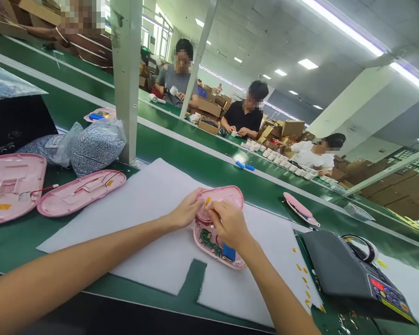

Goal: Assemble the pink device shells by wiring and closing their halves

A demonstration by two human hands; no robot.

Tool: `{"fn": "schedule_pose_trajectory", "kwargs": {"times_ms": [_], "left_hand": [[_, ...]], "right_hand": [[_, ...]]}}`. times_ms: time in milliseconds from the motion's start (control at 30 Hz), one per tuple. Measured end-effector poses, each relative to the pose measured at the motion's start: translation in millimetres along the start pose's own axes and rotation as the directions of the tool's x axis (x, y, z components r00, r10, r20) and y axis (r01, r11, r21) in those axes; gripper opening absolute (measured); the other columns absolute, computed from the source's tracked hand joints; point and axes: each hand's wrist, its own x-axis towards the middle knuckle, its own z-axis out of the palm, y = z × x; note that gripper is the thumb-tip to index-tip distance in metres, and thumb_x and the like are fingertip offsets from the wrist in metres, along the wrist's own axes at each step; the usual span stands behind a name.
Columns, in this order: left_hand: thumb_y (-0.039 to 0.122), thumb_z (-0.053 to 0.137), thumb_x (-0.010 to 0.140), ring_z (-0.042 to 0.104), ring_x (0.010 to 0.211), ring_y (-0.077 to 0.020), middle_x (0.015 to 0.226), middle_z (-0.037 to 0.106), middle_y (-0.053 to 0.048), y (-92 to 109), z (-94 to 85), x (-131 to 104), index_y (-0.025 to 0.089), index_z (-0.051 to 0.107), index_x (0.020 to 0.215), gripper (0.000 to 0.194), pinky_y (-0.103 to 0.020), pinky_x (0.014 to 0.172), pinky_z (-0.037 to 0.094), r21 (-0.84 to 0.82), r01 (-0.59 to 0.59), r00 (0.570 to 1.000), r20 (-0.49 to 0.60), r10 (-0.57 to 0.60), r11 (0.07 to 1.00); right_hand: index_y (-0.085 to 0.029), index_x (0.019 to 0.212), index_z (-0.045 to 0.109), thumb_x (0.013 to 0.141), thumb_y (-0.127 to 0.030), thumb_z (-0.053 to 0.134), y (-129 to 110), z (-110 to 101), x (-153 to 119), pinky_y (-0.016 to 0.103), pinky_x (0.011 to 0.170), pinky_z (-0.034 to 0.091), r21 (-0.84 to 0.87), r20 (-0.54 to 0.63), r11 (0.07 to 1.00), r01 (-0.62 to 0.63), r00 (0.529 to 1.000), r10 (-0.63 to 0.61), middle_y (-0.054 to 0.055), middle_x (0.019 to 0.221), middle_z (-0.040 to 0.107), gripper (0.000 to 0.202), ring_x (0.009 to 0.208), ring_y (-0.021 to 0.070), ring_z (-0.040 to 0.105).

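Note:
My left hand (187, 210) grips the left edge of a pink plastic shell half (232, 195), tilted up, with the thumb on its inner face. A short strip of yellow tape (207, 202) lies on that face. My right hand (230, 224) is closed in a pinch at the strip's lower end; its fingertips partly hide the spot. Below, touching the raised half, another pink shell half (199, 243) rests on a white foam sheet. It contains a green circuit board (209, 241) and a blue battery (229, 252). My right hand covers part of it.
Pink shell halves (82, 193) with wires lie left, beside a bagged bundle (98, 146) and a metal post (125, 83). At right, a grey tape dispenser (345, 265) stands by yellow tape pieces (304, 280) on the foam's edge. Co-workers sit across the green bench.

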Motion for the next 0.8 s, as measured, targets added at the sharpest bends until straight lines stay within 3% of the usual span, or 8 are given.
{"fn": "schedule_pose_trajectory", "kwargs": {"times_ms": [200,333,600,733,800], "left_hand": [[0.030,0.040,0.087,0.056,0.101,-0.0226,0.108,0.062,-0.009,-2.8,-2.3,-2.9,0.014,0.054,0.115,0.035,-0.036,0.094,0.044,0.007,-0.026,1.000,0.015,0.026,1.000],[0.032,0.044,0.086,0.056,0.095,-0.0211,0.106,0.061,-0.008,-3.1,-0.2,-3.5,0.014,0.055,0.114,0.035,-0.033,0.084,0.048,-0.053,0.008,1.000,0.011,-0.007,0.999],[0.055,0.049,0.088,0.049,0.066,-0.0139,0.081,0.056,-0.003,4.5,2.9,-7.3,0.013,0.059,0.106,0.047,-0.024,0.057,0.042,-0.134,0.016,0.999,0.045,-0.010,0.991],[0.053,0.049,0.089,0.052,0.075,-0.0162,0.089,0.059,-0.005,5.8,2.5,-9.0,0.014,0.059,0.111,0.046,-0.026,0.065,0.044,-0.120,0.000,0.998,0.058,0.007,0.993],[0.051,0.047,0.090,0.052,0.081,-0.0178,0.091,0.060,-0.005,5.8,1.3,-9.0,0.014,0.061,0.107,0.043,-0.027,0.072,0.044,-0.055,-0.026,0.999,0.024,0.027,0.998]], "right_hand": [[-0.020,0.072,0.057,0.088,-0.029,0.049,-11.1,11.5,-2.6,0.027,0.061,0.034,0.254,0.002,0.920,-0.300,0.951,0.309,0.000,0.071,0.061,0.020,0.066,0.0138,0.051],[-0.020,0.073,0.059,0.088,-0.032,0.049,-16.0,14.5,-2.5,0.027,0.063,0.036,0.351,0.011,0.862,-0.365,0.923,0.386,-0.001,0.071,0.061,0.022,0.066,0.0136,0.051],[-0.020,0.070,0.061,0.090,-0.028,0.048,-21.5,14.1,1.8,0.027,0.062,0.033,0.167,-0.053,0.931,-0.326,0.939,0.339,0.000,0.070,0.053,0.025,0.066,0.0130,0.048],[-0.020,0.065,0.059,0.085,-0.025,0.052,-25.0,16.5,6.7,0.027,0.058,0.029,0.033,-0.129,0.938,-0.346,0.929,0.347,0.000,0.068,0.054,0.021,0.063,0.0138,0.047],[-0.021,0.056,0.051,0.079,-0.032,0.060,-23.8,16.8,8.9,0.027,0.054,0.027,0.018,-0.179,0.901,-0.434,0.885,0.430,-0.001,0.059,0.053,0.027,0.057,0.0139,0.044]]}}
